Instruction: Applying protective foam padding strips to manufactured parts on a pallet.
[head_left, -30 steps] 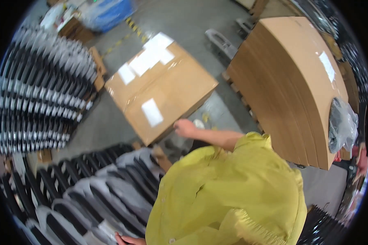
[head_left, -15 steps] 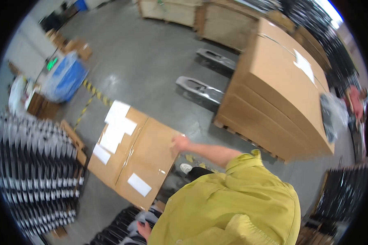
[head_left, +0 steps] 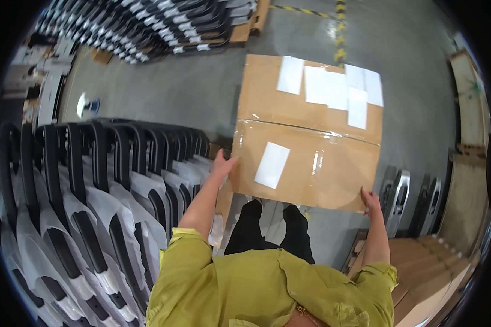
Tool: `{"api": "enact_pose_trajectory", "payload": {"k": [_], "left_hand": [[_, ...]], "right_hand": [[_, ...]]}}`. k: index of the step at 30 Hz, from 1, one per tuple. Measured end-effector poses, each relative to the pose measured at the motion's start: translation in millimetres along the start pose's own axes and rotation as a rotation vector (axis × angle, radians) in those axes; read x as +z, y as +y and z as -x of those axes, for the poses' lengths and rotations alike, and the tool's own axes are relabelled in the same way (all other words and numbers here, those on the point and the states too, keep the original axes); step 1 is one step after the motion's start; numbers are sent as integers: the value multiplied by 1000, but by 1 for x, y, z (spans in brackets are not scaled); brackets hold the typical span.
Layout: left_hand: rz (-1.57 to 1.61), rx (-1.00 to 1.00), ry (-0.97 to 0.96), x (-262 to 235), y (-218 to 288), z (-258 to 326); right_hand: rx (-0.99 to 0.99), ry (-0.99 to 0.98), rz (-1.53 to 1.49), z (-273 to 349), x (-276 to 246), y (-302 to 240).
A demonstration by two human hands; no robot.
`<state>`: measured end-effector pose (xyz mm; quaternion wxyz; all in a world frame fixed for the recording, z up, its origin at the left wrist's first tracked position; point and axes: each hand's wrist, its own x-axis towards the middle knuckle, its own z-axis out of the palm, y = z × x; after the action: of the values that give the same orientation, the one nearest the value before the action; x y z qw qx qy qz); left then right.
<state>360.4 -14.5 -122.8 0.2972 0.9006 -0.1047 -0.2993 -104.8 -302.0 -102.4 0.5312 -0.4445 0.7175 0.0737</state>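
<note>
Ahead of me is a large, flat-topped cardboard box [head_left: 305, 163], with clear tape along its middle seam and several white paper sheets stuck on top. My left hand [head_left: 222, 163] is closed on its left side, toward the near corner. At the near right corner my right hand [head_left: 371, 200] grips the edge, thumb on top and fingers partly hidden underneath. Both arms reach forward from yellow-green sleeves. The underside of the box cannot be seen.
Black curved frames wrapped in white sheeting [head_left: 101, 185] stand in a row close on my left. More stacked frames [head_left: 196, 27] rest on a pallet at far left. Pallet-truck forks [head_left: 401, 191] lie to the right, beside large cartons [head_left: 420, 272]. Yellow-black tape [head_left: 340, 32] marks the floor.
My view and body have turned rightward, so the box now lies straight ahead. My left hand has come up from the frames onto the box's left side; the right still holds its edge.
</note>
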Motion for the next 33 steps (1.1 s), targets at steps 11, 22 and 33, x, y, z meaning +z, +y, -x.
{"api": "enact_pose_trajectory", "payload": {"k": [11, 22, 33], "left_hand": [[168, 60, 232, 24, 42, -40], [424, 8, 235, 0, 62, -113], [497, 38, 55, -43, 83, -191]], "right_hand": [[54, -131, -265, 0, 40, -5], [-26, -4, -292, 22, 91, -68], [-52, -71, -372, 36, 140, -97]]}}
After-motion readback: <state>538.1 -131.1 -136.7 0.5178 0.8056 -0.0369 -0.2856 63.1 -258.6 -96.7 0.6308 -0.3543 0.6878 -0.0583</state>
